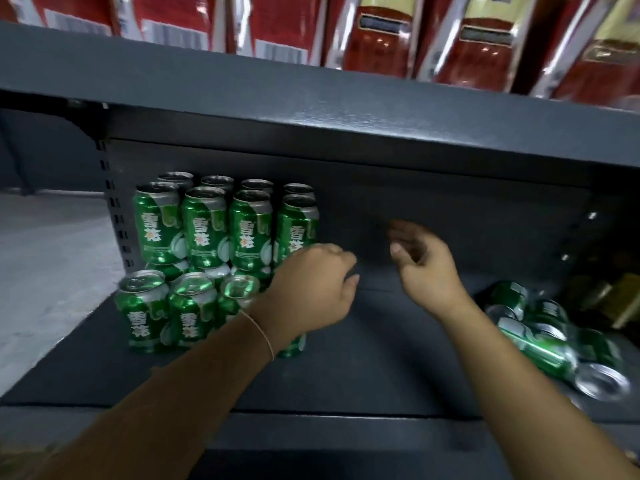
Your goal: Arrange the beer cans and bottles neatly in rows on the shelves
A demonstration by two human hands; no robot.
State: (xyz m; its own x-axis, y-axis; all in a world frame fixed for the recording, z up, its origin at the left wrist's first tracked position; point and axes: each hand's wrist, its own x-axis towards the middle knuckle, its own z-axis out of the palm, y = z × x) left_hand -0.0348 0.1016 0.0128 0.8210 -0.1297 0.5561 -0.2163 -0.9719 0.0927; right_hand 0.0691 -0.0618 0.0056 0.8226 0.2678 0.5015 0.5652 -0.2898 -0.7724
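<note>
I am putting green beer cans in rows on a dark grey shelf (381,358). A good part is done, I think. At the left end the standing cans (204,233) make a tidy block: a top layer, two rows deep, sits on more cans below, and a front row (166,306) stands on the shelf in front of them. My left hand (311,289) is at the right end of that front row. Its fingers are curled, and there is a can (294,344) just under my wrist, but my hand hides most of it, so I cannot tell if I am holding it or only touching it. My right hand (426,268) is up in the air over the bare middle of the shelf. Its fingers are loosely bent and hold nothing. Plenty is left to do. Over on the right a heap of fallen cans (554,341) lies on its side, all mixed up, well apart from the tidy block. Those need standing up and lining up next to the others. Red boxes (381,36) sit on the shelf above.
</note>
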